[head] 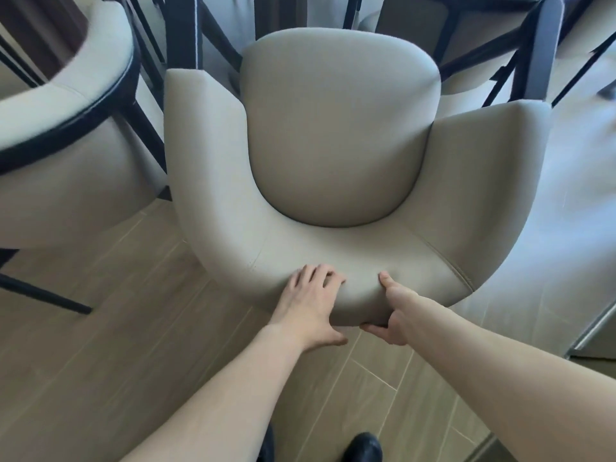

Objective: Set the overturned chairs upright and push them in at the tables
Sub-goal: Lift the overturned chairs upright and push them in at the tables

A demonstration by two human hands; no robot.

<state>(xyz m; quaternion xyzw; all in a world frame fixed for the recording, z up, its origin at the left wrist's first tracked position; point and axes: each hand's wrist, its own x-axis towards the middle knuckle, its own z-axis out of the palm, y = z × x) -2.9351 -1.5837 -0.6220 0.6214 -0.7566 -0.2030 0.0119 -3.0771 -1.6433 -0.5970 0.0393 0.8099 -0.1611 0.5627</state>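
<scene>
The beige upholstered chair [333, 168] stands upright on the wood-look floor, seen from above and behind, with a rounded seat cushion and a curved backrest that wraps forward into two low arms. Its front faces dark table legs [181, 28] just beyond the seat. A second chair [66, 135] of the same pale covering, edged with a dark frame, stands upright just beside it on the left.

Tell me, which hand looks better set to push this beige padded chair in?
Probably the right hand: its thumb and fingers clamp the beige padded chair's backrest, giving control. The left hand merely rests on top.
</scene>
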